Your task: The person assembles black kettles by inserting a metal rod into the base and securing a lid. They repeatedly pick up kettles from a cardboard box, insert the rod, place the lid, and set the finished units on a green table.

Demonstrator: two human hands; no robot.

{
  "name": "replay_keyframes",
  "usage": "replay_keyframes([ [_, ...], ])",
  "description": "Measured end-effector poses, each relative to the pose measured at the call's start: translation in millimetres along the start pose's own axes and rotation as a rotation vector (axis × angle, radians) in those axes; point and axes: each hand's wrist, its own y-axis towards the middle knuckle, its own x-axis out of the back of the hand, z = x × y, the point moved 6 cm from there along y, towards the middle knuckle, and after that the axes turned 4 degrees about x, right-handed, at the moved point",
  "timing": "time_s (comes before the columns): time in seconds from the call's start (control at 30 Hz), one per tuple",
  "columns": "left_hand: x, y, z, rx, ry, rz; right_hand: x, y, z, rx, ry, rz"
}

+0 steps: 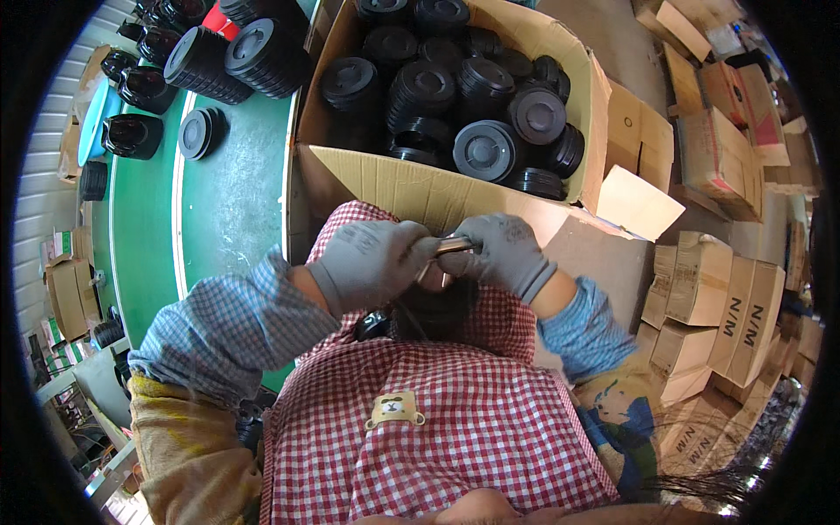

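Observation:
My left hand (372, 258), in a grey glove, is closed with its fingertips at a shiny metal piece (452, 246). From the other side my right hand (509, 249), gloved alike, pinches the same piece. It looks narrow and bent, but its full shape is hidden by my fingers. Just beneath the hands, over my lap, is a dark black object (435, 311), partly covered and too dim to name. A red-and-white checked apron (420, 437) covers my front and lap.
Beyond my hands stands an open cardboard box (394, 179) full of round black lids (486, 150). On the green table (236, 206) at left are stacked black lids (262, 57), a small lid pile (199, 133) and glossy black housings (131, 136). Cardboard cartons (700, 280) fill the right.

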Motion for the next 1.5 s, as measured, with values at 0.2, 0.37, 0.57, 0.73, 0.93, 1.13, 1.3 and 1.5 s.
replay_keyframes([
  [0.2, -8, 24, 45, -0.075, -0.019, 0.084, 22, -37, 40, -0.017, 0.017, -0.031],
  [0.37, -4, 22, 35, -0.129, -0.044, 0.096, 22, 4, 2, 0.386, 0.327, 0.162],
  [0.57, -16, 46, 82, -0.107, -0.277, 0.157, 3, 6, 11, 0.451, 0.568, 0.104],
  [0.73, -57, 100, 97, -0.040, -0.477, 0.392, 15, 5, 91, 0.623, 0.538, 0.121],
  [0.93, -109, 148, 61, -0.111, -0.648, 0.539, -8, 28, 135, 0.500, 0.377, 0.296],
  [1.13, -81, 137, 81, 0.009, -0.824, 0.351, 13, 24, 124, 0.533, 0.238, -0.018],
  [1.3, 19, 0, 118, -0.147, -0.191, -0.635, 10, -41, 72, 0.001, 0.459, -0.248],
  [1.5, -53, -138, 52, -0.682, 0.457, -0.160, -33, -83, 24, -0.431, 1.122, -0.306],
])
